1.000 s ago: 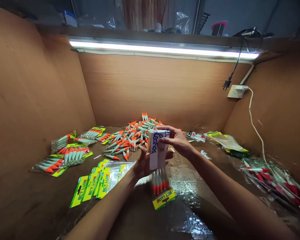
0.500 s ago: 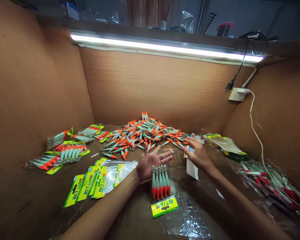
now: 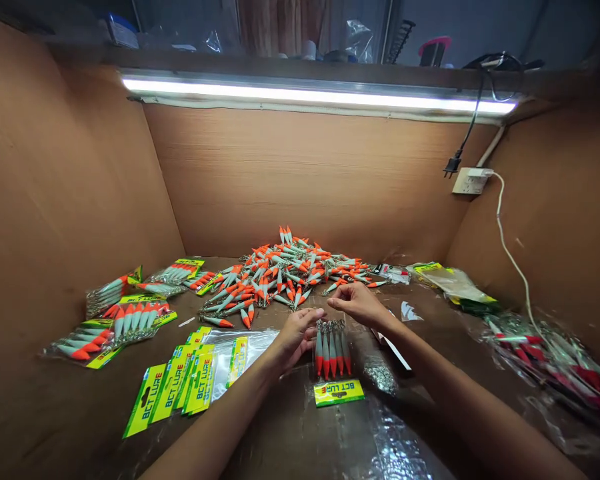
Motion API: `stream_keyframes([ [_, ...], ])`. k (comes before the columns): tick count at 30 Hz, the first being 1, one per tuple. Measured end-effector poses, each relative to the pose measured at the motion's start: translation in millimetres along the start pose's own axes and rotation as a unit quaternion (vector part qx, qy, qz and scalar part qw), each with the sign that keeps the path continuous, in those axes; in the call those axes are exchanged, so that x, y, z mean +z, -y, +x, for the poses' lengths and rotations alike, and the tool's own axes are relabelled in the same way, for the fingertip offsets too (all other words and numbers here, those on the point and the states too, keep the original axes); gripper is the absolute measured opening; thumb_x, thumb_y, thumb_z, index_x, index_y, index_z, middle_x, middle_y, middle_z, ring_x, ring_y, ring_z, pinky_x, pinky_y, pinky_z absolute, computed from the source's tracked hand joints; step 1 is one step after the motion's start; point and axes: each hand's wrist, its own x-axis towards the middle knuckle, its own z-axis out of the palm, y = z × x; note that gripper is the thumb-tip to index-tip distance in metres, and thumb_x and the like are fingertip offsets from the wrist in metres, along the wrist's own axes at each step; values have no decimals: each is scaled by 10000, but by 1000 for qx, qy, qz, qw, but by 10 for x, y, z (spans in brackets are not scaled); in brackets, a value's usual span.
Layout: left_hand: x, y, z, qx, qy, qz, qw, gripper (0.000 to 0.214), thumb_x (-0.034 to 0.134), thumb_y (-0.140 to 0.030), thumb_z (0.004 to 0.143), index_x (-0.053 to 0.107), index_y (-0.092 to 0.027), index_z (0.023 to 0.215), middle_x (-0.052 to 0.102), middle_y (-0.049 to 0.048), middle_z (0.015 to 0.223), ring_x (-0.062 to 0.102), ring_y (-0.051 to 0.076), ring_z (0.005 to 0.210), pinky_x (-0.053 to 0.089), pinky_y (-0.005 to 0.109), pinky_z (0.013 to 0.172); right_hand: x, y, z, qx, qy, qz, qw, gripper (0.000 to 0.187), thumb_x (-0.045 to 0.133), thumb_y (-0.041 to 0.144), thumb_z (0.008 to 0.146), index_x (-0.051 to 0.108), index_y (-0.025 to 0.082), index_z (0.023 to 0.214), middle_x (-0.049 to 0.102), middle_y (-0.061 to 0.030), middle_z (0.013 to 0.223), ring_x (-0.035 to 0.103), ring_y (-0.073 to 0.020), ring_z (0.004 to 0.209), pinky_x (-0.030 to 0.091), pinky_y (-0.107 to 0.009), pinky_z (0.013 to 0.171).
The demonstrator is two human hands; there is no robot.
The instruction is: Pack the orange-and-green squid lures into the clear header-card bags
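Observation:
A clear packet of several pale-green and red-orange squid lures (image 3: 333,351) is in front of me, its yellow BCT LURE card (image 3: 339,393) toward me. My left hand (image 3: 296,339) is curled at the packet's left edge, thumb above and fingers partly behind it. My right hand (image 3: 361,305) is just above the hook end, thumb and forefinger pinched together. Whatever lies in that pinch is too small to make out. Below the right forearm a white slip of paper (image 3: 394,350) shows in part.
A large heap of loose lures (image 3: 280,273) lies at the back. Filled packets (image 3: 135,317) are on the left, and empty bags with yellow cards (image 3: 173,380) nearer. More bags (image 3: 453,283) and red-and-white packets (image 3: 545,360) lie right, under a white cable (image 3: 503,233).
My left hand has gone from open, palm up, to curled at the packet's edge. My right hand has moved left from the white paper toward the packet, closing into a pinch.

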Motion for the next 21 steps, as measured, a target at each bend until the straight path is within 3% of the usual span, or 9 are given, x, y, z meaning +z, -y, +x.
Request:
stream_keyframes([
  [6, 46, 105, -23, -19, 24, 67, 997, 439, 882, -397, 645, 664, -149, 934, 681, 58, 911, 658, 154, 714, 540, 257, 609, -62, -24, 4, 21, -25, 24, 999, 273, 631, 390, 835, 675, 155, 705, 695, -30, 623, 638, -145, 572, 419, -218, 542],
  [10, 20, 168, 6, 8, -8, 102, 995, 414, 902, -414, 597, 655, -134, 775, 633, 3, 746, 586, 97, 597, 479, 198, 542, -142, -73, 24, 33, -41, 31, 998, 281, 638, 402, 825, 660, 159, 687, 691, -38, 598, 668, -164, 562, 427, -218, 518],
  [17, 3, 228, 84, 36, -59, 111, 991, 446, 910, -438, 565, 608, -136, 695, 609, -21, 623, 512, 73, 497, 395, 188, 485, -185, -23, 17, 44, -48, 36, 997, 260, 664, 375, 798, 671, 160, 653, 684, -28, 561, 660, -160, 532, 426, -217, 509],
  [21, 11, 198, 51, 28, -48, 105, 993, 474, 910, -459, 557, 658, -127, 782, 656, 16, 718, 589, 115, 589, 447, 221, 550, -209, -19, 21, 44, -50, 49, 997, 277, 677, 397, 795, 668, 161, 650, 672, -19, 552, 644, -151, 522, 426, -218, 513],
])
